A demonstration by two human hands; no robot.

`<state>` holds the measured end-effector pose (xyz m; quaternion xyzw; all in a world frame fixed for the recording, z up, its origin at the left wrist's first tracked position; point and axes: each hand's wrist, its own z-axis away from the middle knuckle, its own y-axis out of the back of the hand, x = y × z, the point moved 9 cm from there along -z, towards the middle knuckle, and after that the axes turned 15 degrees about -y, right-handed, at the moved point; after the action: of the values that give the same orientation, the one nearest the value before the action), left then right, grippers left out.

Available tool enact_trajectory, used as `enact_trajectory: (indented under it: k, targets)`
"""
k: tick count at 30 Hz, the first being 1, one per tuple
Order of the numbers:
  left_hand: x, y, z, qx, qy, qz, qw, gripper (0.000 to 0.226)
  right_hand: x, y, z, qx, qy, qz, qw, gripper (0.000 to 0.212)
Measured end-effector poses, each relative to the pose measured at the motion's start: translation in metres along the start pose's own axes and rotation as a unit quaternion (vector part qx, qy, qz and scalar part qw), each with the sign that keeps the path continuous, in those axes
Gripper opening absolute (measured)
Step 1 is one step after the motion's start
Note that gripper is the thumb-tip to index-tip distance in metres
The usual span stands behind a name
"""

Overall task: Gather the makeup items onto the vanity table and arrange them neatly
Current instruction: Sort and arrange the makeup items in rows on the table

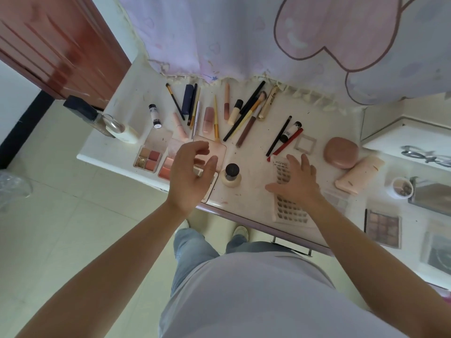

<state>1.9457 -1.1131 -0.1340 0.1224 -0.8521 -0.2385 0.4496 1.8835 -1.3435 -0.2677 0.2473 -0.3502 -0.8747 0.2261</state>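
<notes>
Resting flat on the lash card (289, 211) near the front edge of the vanity table (246, 191), right hand (296, 181) with fingers spread, pinching nothing. Hovering over the clear pink case (214, 152) by the small round bottle (231, 175), left hand (192, 172) open, curled and empty. Probably light, thin and bendy, that card, so best slid flat or lifted by its long edges, away from the tiny lashes.
</notes>
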Motion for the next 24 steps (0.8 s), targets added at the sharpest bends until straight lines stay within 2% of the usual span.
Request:
enact_trajectory:
  k: [3, 5, 7, 9, 13, 15, 19, 24]
  targets:
    - [0.015, -0.008, -0.013, -0.007, 0.006, 0.056, 0.998, 0.019, -0.009, 0.029, 0.017, -0.026, 0.087, -0.111, 0.99, 0.096]
    - [0.012, -0.028, -0.02, -0.061, 0.098, 0.143, 0.983, 0.007, -0.017, 0.047, 0.035, -0.053, 0.141, -0.145, 0.978, 0.101]
    - [0.01, -0.058, -0.02, -0.143, 0.215, 0.246, 0.934, 0.009, -0.03, 0.064, 0.053, -0.044, 0.194, -0.109, 0.974, 0.109]
    - [0.018, -0.08, -0.02, -0.202, 0.288, 0.32, 0.88, 0.007, -0.044, 0.077, 0.068, -0.019, 0.249, -0.058, 0.966, 0.111]
    - [0.035, -0.092, -0.028, -0.249, 0.29, 0.396, 0.835, 0.008, -0.064, 0.084, 0.087, -0.017, 0.323, 0.029, 0.946, 0.119]
    - [0.036, -0.088, -0.031, -0.248, 0.287, 0.414, 0.828, 0.008, -0.069, 0.084, 0.091, -0.012, 0.338, 0.069, 0.939, 0.122]
    - [0.03, -0.074, -0.035, -0.226, 0.279, 0.386, 0.85, 0.018, -0.077, 0.083, 0.1, -0.002, 0.353, 0.11, 0.929, 0.105]
    - [0.014, -0.052, -0.04, -0.147, 0.323, 0.385, 0.852, 0.019, -0.073, 0.099, 0.098, 0.013, 0.296, 0.148, 0.944, 0.097]
